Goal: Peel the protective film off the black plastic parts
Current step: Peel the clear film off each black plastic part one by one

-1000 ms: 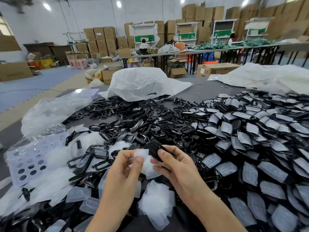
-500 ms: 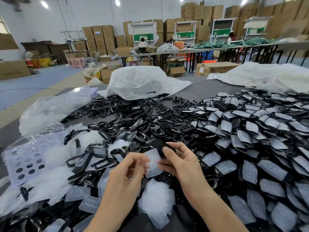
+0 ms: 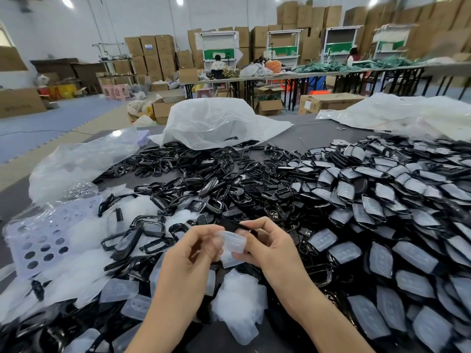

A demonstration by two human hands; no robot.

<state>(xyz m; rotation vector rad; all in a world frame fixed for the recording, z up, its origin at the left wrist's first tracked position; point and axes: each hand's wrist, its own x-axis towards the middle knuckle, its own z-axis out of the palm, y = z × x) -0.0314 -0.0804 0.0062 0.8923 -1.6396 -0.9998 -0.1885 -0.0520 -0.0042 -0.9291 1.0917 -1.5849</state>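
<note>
While my right hand (image 3: 271,247) grips the part (image 3: 233,224) with curled fingers, my left hand (image 3: 196,252) pinches the film (image 3: 230,244), which sits just under the part, between both hands. I cannot tell if film and part are joined. Both are above the table (image 3: 313,138), beside the pile (image 3: 382,205) of covered parts.

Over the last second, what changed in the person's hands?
The right hand has turned the black part nearly edge-on, and the left hand has drawn the film a little further off it. Both hands kept their grips; the piles of parts lie as before.
</note>
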